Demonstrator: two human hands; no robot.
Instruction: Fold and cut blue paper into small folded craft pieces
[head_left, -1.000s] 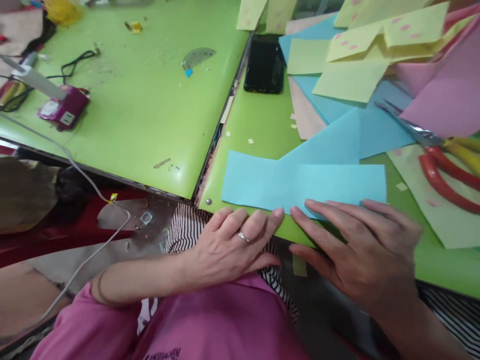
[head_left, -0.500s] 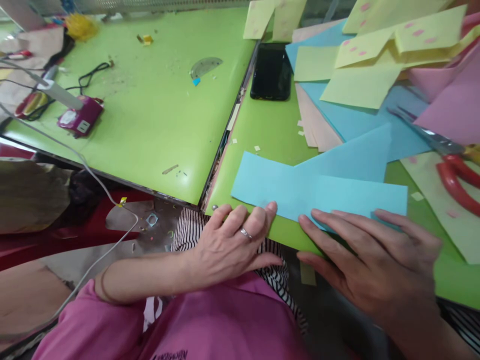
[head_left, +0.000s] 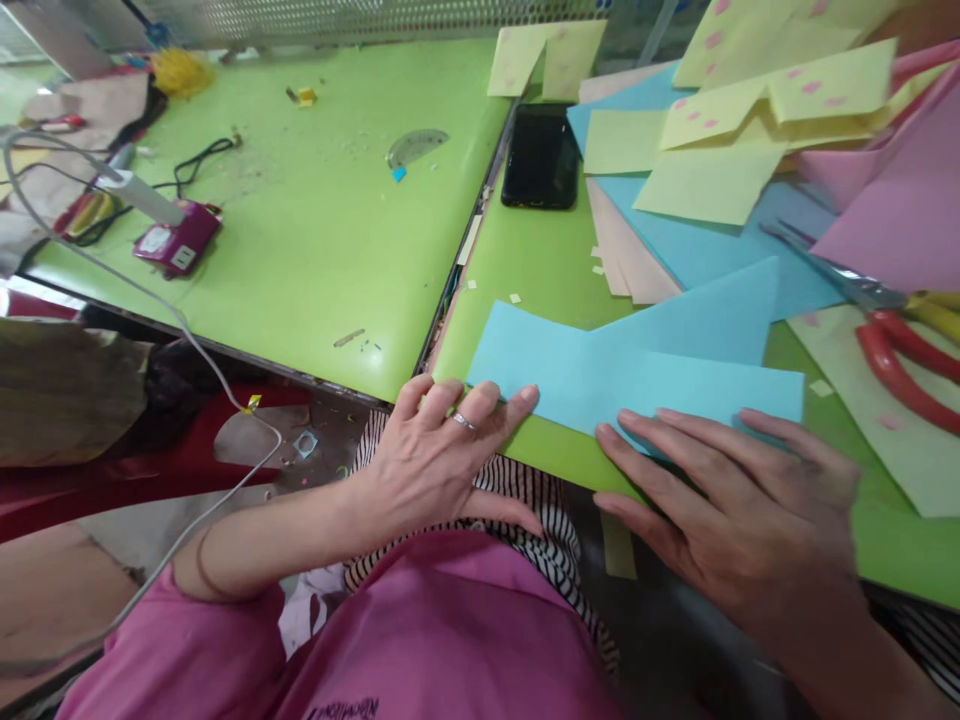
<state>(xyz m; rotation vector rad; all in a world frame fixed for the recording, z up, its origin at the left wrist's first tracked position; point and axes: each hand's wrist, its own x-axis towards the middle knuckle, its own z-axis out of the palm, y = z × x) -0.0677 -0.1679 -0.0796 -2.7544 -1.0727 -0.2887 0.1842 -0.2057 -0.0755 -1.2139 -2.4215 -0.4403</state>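
Note:
A folded sheet of blue paper (head_left: 570, 365) lies at the near edge of the green table, one flap slanting up toward the back right. My left hand (head_left: 435, 460), with a ring on one finger, touches the paper's near left edge with its fingertips; its thumb points away to the right. Flat over the near right part of the paper rests my right hand (head_left: 727, 510), fingers stretched out and thumb below the table edge. Neither hand grips anything. Red-handled scissors (head_left: 900, 350) lie to the right of the blue paper.
A black phone (head_left: 540, 155) lies behind the blue paper. Yellow cut papers (head_left: 712, 180) and pink sheets (head_left: 892, 200) are piled at the back right. On the left table surface (head_left: 315, 220) are a protractor (head_left: 418, 147) and a purple power adapter (head_left: 180, 238) with a white cable.
My left hand has slid left along the paper's near edge. My right hand stays on the paper with little change. The whole view has shifted slightly.

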